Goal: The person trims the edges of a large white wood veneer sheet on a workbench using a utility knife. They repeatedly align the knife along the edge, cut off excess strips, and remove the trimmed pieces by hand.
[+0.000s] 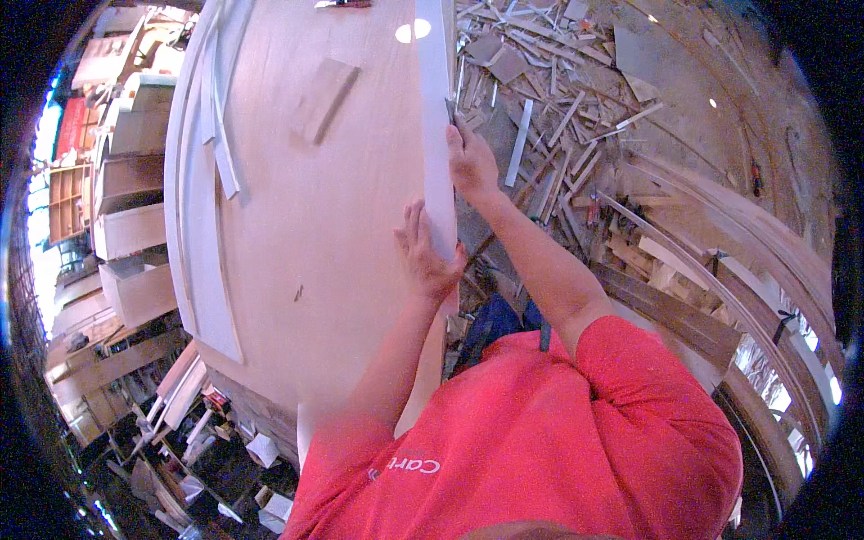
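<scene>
A long white strip of board (434,135) lies along the right edge of a wide pale wooden panel (297,225). My left hand (428,255) holds the near part of the strip, fingers across its face and thumb at its right edge. Farther along, my right hand (473,166) is closed at that same edge on a small tool with a thin dark tip (451,108). The tool's handle is hidden in the hand, so its exact kind does not show.
A loose wood block (330,97) and long white strips (205,261) rest on the panel. Scrap wood (549,108) litters the floor to the right. Wooden drawer boxes (135,225) stand at left. Long boards (684,315) are stacked at right.
</scene>
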